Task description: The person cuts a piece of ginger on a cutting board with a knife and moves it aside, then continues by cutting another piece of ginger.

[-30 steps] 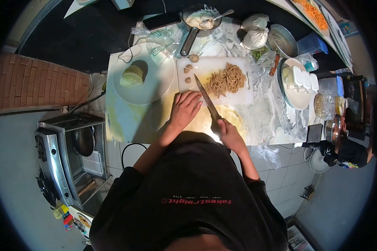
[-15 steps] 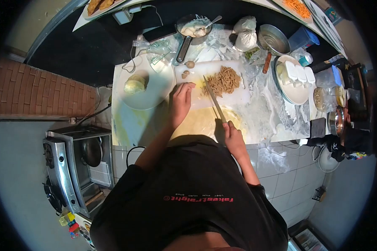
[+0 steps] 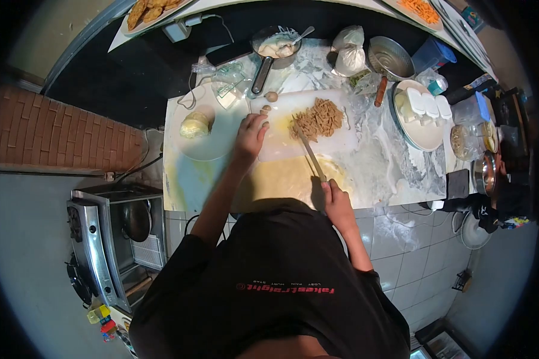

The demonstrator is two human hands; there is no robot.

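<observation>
On a white cutting board [image 3: 275, 147], a knife [image 3: 311, 154] is gripped in the right hand [image 3: 337, 205], its blade at brown strips [image 3: 322, 119].
Narrowly spaced, the fingers of the left hand [image 3: 250, 139] are set by the board's left edge, any hold unclear; strips are best gathered with the blade low, fingertips clear.

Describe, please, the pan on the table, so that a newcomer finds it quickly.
On the marbled table, find the white cutting board. Beyond its far left corner sits the pan. Unlike the metal bowl farther right, it has a long dark handle and holds a pale creamy mix with a spoon.
</observation>
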